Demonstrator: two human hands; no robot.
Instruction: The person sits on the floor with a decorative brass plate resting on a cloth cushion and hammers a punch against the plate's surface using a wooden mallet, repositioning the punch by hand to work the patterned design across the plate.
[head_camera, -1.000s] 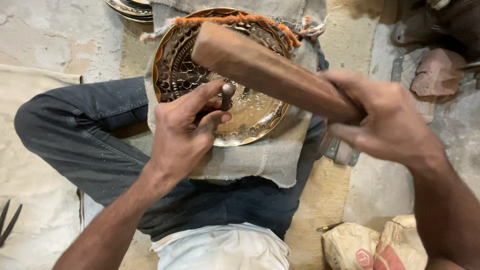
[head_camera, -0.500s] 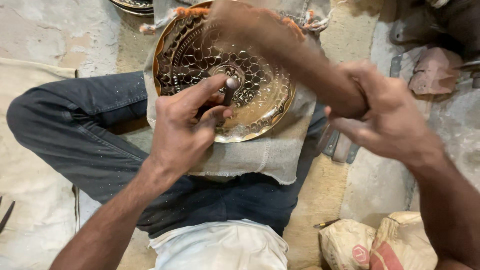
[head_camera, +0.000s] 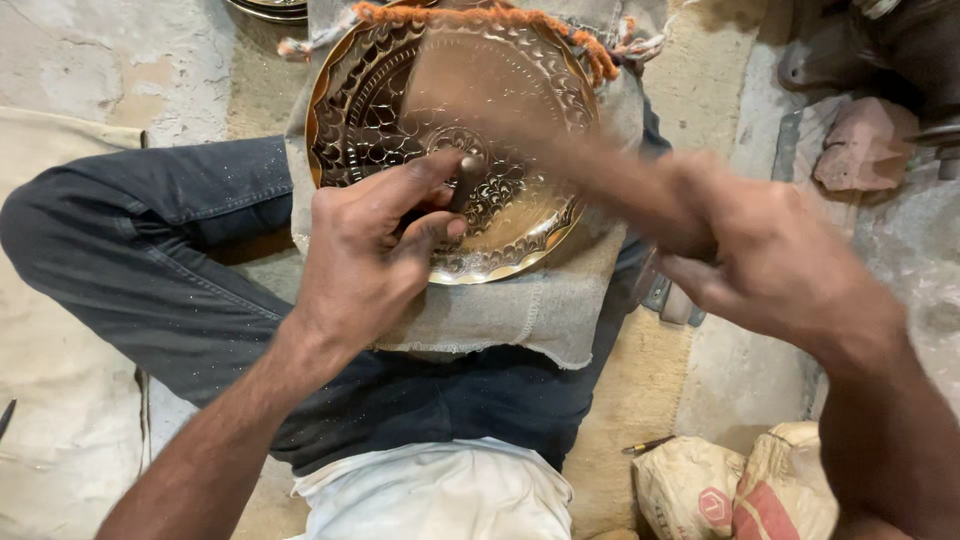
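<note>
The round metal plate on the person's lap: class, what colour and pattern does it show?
The round metal plate is golden brass, covered in scalloped, scale-like engraved rings; the head view shows it best.

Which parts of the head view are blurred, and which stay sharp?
Head view: the right hand and its wooden mallet smear with motion blur; the left hand, the punch it grips and the brass plate look sharp, with soft glare on the rim.

Left hand (head_camera: 365, 260) on punch (head_camera: 466, 182), brass plate (head_camera: 400, 90) beneath
</note>
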